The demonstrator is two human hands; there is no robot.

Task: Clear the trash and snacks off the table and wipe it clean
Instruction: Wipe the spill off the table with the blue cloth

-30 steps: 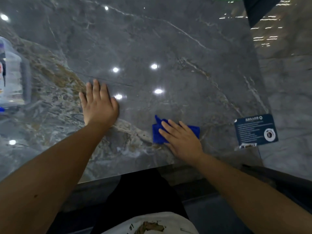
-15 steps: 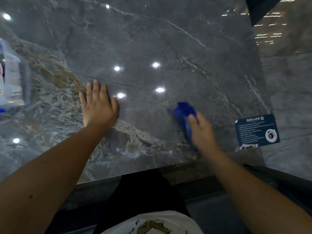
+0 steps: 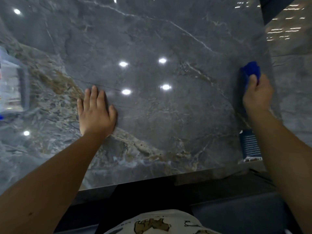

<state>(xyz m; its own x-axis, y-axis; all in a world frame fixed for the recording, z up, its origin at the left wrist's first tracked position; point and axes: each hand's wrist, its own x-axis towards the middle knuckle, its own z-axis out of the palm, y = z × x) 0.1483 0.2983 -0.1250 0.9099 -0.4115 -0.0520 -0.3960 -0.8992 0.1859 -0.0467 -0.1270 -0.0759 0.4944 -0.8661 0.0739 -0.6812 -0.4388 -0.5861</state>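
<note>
A glossy grey marble table (image 3: 152,39) fills the view. My left hand (image 3: 96,114) lies flat on it, palm down, fingers together, left of centre. My right hand (image 3: 257,95) is at the table's right edge, closed around a bunched blue cloth (image 3: 250,71) that sticks out beyond the fingers and presses on the surface. No trash or snacks show on the visible tabletop.
A clear plastic container (image 3: 11,88) stands at the far left edge of the table. A dark blue printed card (image 3: 249,146) lies at the near right corner, partly under my right forearm. The table's front edge (image 3: 168,178) runs just above my lap.
My right hand swept the blue cloth from the near middle of the table out to the right edge, bunching it up. My left hand stayed flat in place.
</note>
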